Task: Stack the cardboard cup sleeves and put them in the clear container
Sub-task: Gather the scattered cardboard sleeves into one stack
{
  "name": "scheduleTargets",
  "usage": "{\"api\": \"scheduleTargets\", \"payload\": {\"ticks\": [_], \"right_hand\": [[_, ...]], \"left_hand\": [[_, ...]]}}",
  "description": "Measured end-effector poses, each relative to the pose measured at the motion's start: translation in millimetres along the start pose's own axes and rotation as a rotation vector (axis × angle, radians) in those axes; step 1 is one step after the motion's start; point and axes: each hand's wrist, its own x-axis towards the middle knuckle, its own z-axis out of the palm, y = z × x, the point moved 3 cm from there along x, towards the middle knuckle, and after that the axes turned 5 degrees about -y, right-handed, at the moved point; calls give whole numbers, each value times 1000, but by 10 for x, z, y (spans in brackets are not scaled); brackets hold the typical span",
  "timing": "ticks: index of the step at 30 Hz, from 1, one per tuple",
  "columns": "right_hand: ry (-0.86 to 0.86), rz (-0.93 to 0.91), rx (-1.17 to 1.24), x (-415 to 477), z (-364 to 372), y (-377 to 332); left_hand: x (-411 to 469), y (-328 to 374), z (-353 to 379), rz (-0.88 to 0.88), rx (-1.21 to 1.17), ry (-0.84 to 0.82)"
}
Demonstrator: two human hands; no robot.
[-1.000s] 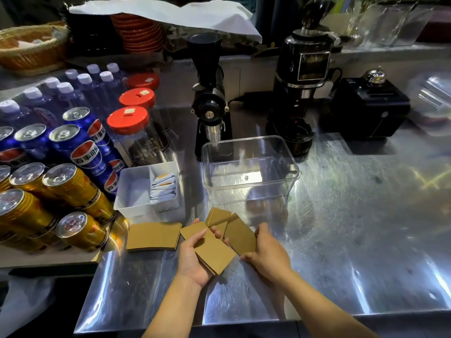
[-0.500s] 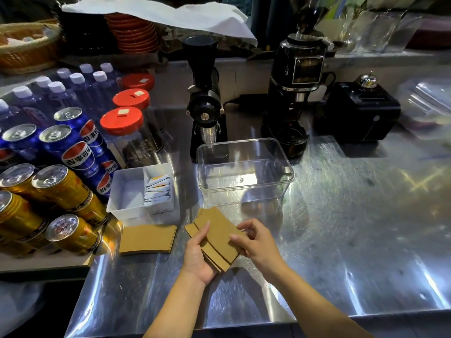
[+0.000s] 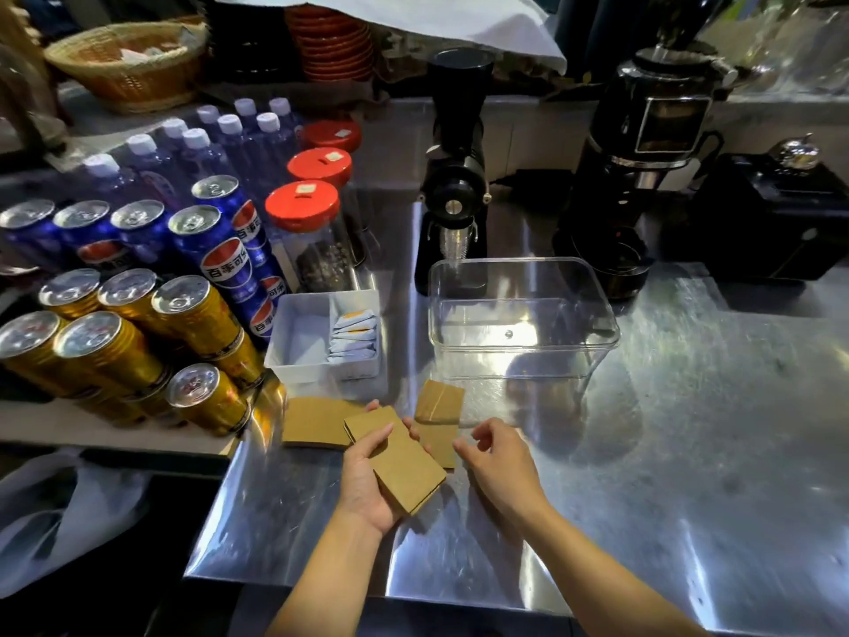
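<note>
While the left hand (image 3: 367,475) grips a small stack of cardboard sleeves (image 3: 397,459) near the surface's (image 3: 689,452) near edge, the right hand (image 3: 498,462) hovers loose and empty — more sleeves (image 3: 438,402) lie beyond, the clear container (image 3: 521,314) farther off.

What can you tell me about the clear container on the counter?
The clear container is a see-through, plastic-looking rectangular tub with rounded corners and a rim, no lid on it. It stands upright on the steel counter, in front of the black grinder and right of the white tray. Nothing is inside it yet, and neither hand touches it.
</note>
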Motion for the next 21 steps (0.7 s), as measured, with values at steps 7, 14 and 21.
{"api": "scheduleTargets", "payload": {"ticks": [7,14,21], "right_hand": [[54,37,-359,62,271,-183],[20,-11,-520,152,421,-234],[46,132,-403,326,252,-153]], "left_hand": [[-155,154,-70,-29,27,51],[-259,238,-68,-8,28,12],[-261,248,-48,39,10,-17]]}}
